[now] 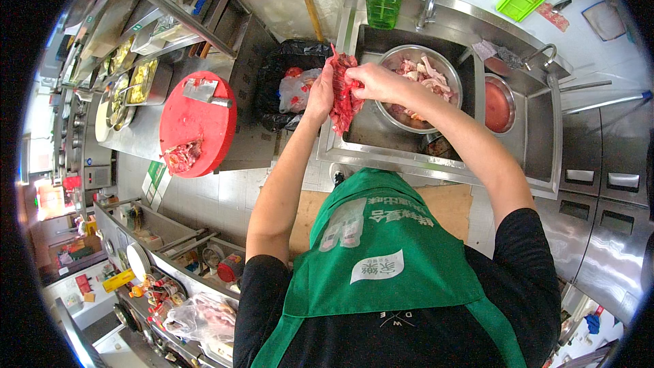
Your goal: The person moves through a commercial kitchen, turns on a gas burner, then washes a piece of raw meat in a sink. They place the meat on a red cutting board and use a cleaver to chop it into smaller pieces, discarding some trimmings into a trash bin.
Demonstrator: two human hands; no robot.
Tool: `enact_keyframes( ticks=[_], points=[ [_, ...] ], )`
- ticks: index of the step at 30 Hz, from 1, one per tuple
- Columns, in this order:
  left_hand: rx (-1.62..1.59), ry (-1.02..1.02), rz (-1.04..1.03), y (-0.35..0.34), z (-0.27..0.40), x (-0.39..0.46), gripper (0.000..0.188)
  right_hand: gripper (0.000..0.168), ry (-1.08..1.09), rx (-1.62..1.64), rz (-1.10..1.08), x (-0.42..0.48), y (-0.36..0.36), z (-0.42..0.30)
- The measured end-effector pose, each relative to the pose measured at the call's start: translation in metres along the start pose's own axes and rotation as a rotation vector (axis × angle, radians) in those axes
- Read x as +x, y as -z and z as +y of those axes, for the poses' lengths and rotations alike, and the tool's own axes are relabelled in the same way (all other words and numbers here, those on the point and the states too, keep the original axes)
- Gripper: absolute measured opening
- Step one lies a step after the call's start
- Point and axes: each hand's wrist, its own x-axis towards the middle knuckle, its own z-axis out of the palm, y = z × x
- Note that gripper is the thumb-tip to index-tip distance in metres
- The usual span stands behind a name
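My left hand (321, 93) holds a long piece of raw red meat (341, 112), perhaps a carcass section, upright along its palm. From the other side my right hand (377, 82) bends its fingers against the same meat, with a red bit at the fingertips. Both hands are over the left rim of the steel sink (352, 139). Beneath my right forearm, a round steel bowl (456, 71) of cut raw meat pieces (434, 79) rests in the left basin. My right fingertips are partly hidden.
A black-lined bin (268, 69) stands left of the sink. Further left, a round red chopping board (179, 117) bears a cleaver (199, 90) and a meat chunk (183, 157). Green soap bottle (383, 6) and tap (428, 7) stand behind the basin; a reddish bowl (498, 105) occupies the right basin.
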Motion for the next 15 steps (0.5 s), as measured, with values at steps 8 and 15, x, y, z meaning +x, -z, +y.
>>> enact_keyframes(
  ticks=[8, 15],
  points=[
    [0.024, -0.141, 0.099, 0.011, -0.019, 0.017, 0.068, 0.019, -0.016, 0.102, 0.133, 0.000, 0.001, -0.022],
    [0.212, -0.234, 0.174, 0.003, -0.006, 0.012, 0.066, 0.020, 0.032, -0.072, 0.124, 0.005, -0.005, -0.033]
  ],
)
